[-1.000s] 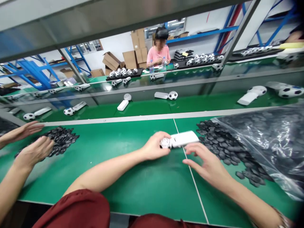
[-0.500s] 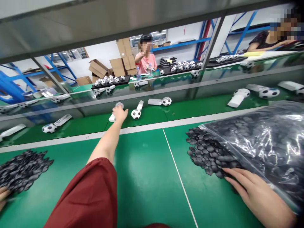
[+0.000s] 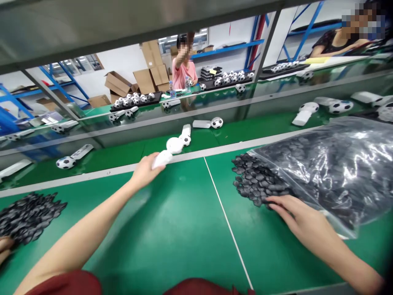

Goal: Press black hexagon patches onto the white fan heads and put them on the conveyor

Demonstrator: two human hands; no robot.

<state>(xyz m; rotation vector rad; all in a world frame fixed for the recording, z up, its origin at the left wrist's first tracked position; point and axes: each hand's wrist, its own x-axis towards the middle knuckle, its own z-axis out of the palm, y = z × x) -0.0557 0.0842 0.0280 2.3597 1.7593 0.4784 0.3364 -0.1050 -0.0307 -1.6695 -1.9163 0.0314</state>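
My left hand (image 3: 147, 169) is closed round the handle of a white piece with a round head (image 3: 174, 146), held over the near edge of the green conveyor belt. The head looks plain white and blurred. It overlaps a soccer-ball piece with a white handle (image 3: 186, 140) lying behind it on the belt. At the right, my right hand (image 3: 302, 219) has its fingertips pinched together at the near edge of a pile of small black pieces (image 3: 258, 178). A black piece shows at the fingertips, partly hidden. The pile spills from a clear plastic bag (image 3: 337, 164).
More soccer-ball pieces (image 3: 66, 162) with white handles lie along the conveyor belt (image 3: 138, 149). Another black pile (image 3: 30, 215) is at the left, with another person's hand (image 3: 5, 248) at it. Two people (image 3: 184, 73) sit across the line, near trays of balls.
My left hand has lifted the white piece off the belt and drawn it back towards me. My right hand has shifted slightly at the black pile, its fingertips closer together. The view has shifted a little.
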